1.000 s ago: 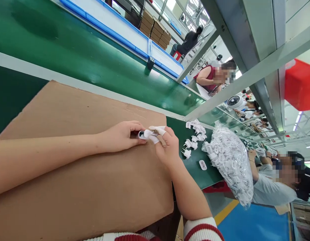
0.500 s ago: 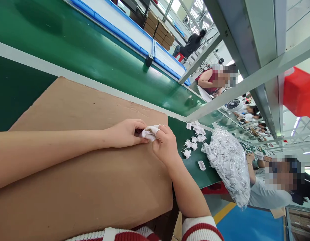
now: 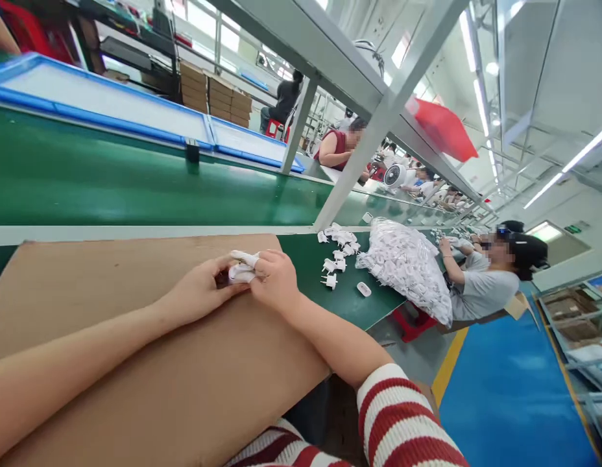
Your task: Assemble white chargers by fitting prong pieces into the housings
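My left hand (image 3: 198,292) and my right hand (image 3: 276,279) meet over a brown cardboard sheet (image 3: 111,285) on the workbench. Together they pinch a small white plug part (image 3: 240,272) between the fingertips. White finger cots cover some fingertips of my right hand. Several loose white plug parts (image 3: 337,250) lie on the green bench surface just right of the cardboard. A clear plastic bag full of white plug parts (image 3: 408,266) lies farther right.
A green conveyor belt (image 3: 135,188) runs behind the cardboard, with blue-rimmed trays (image 3: 111,107) beyond it. A grey frame post (image 3: 359,162) slants up from the bench. Co-workers sit along the line at right, one in a grey shirt (image 3: 481,285). Blue floor lies at the lower right.
The camera has swung so the scene looks more level. Both hands stay together on the white plug part, now a little lower and to the left in view.
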Motion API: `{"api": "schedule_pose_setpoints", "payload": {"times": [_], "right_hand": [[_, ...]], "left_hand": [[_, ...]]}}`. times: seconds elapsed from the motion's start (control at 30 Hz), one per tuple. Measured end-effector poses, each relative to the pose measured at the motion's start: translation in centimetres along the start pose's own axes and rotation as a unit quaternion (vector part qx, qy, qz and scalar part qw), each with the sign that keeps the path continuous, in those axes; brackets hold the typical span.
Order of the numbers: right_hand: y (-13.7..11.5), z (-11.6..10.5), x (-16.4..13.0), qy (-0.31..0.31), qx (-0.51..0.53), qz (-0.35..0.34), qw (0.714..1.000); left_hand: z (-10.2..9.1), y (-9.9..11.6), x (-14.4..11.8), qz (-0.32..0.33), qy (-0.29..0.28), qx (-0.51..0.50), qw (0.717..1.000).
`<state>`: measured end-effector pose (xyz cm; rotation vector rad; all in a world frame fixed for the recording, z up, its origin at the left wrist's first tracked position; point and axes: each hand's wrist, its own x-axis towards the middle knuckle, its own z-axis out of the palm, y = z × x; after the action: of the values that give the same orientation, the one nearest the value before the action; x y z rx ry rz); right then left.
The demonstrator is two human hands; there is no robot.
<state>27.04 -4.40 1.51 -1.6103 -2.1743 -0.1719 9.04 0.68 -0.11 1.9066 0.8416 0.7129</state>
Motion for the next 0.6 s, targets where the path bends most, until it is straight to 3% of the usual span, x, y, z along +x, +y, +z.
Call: {"api": "schedule_pose_setpoints", "payload": {"times": [0.33,0.6], "right_hand": [[-0.7,-3.3,1.4,-0.094,0.041,-0.009,0.995],[-2.3,-3.3,0.7,-0.064,0.019,0.073,0.995]], "left_hand": [[0.1,-0.2,0.0,0.018,-0.036,-0.029,0.999],[0.4,-0.6,-0.2,0.027,0.007,0.027,0.999]]}}
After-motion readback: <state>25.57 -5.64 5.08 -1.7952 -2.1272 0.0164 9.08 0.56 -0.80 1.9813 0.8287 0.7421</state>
